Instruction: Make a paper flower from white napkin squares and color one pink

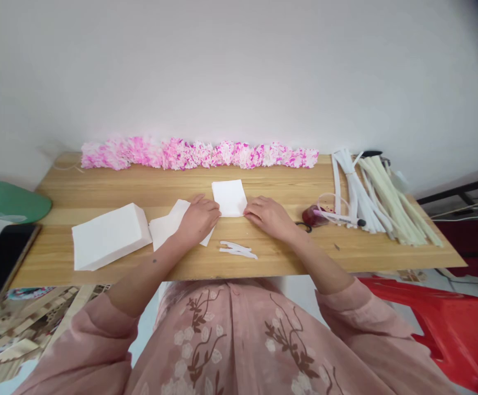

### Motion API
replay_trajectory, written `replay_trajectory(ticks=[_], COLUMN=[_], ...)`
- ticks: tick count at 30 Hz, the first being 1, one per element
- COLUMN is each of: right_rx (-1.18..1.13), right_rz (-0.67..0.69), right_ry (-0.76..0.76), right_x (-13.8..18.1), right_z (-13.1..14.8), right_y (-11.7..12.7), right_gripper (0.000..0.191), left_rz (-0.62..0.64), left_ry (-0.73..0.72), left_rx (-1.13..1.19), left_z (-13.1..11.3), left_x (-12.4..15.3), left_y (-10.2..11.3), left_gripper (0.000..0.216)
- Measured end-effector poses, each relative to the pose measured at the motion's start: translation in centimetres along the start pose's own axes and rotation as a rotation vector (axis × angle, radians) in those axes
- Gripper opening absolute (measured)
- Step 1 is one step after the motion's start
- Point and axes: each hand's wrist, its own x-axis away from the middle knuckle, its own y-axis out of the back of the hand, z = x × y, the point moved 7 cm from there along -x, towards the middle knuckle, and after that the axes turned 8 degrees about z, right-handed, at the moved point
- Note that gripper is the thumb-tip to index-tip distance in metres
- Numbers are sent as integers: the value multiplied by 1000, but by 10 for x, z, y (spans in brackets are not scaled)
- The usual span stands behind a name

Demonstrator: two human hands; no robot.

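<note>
Dark red jar [313,216], small, on the right part of the desk [284,186]; cannot tell whether the colour belongs to its wall or its contents. Slender pink-and-black stick [339,219] lies at the jar, running off to the right. Black ring-shaped handle [303,226] just beside it, partly hidden by the wrist.

White paper square [229,198] flat on the desk, between the two hands, near edge toward the person. Right hand [268,216]: fingers drawn together, narrow pinch on the square's near right corner. Left hand [200,219]: fingers bent and close together, tips at the near left corner; thumb hidden, so cannot tell whether it grips or only presses. Left hand also lies over loose white sheets [167,227], which fan out beneath it.

Thick block of white paper [109,236] farther left, smooth-topped, straight-sided. Narrow white strips [239,250], crumpled, near the front edge.

Along the back, by the wall: long crinkled garland [197,153], ruffled, white mottled with pink. At right, bundle of flat white strips [356,192], gathered near its far end; pale yellow strips [397,200] beside it, fanned. Desk surface wood-grained.
</note>
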Motion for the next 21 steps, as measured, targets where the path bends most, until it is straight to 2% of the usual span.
replay_trajectory(ticks=[3, 7, 13, 16, 21], right_rx=[-60, -84, 7, -17, -236], right_rz=[13, -49, 22, 32, 0], right_ry=[-10, -142, -211, -209, -143], right_x=[-7, -33, -64, -64, -45], right_z=[-1, -7, -3, -4, -9], right_y=[9, 20, -5, -10, 3], right_gripper=[23, 22, 27, 28, 31], left_rz=[-9, -49, -47, -33, -31], left_ry=[-17, -17, -12, -5, 2], left_rx=[-7, 5, 20, 20, 31], left_z=[-2, 0, 3, 3, 1], left_x=[2, 4, 4, 3, 3], left_y=[0, -1, -5, -4, -2], left_gripper=[29, 29, 25, 25, 25])
